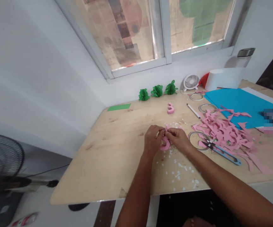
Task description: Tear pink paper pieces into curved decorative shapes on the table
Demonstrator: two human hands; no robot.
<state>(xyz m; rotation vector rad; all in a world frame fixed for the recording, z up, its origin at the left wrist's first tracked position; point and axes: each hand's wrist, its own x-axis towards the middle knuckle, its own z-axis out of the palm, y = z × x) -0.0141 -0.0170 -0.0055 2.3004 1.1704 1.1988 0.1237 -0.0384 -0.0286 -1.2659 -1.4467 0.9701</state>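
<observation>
Pink paper (166,146), lower centre: my left grip (153,138) and right grip (180,139) pinch its top; best press lightly, keeping curves uncreased.

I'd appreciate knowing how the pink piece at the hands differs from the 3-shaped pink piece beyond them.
The held piece is between the left hand and right hand, while the 3-shaped piece rests untouched on the table. The held piece is partly covered; the 3-shaped piece is uncovered. Both are pink and curved.
</observation>
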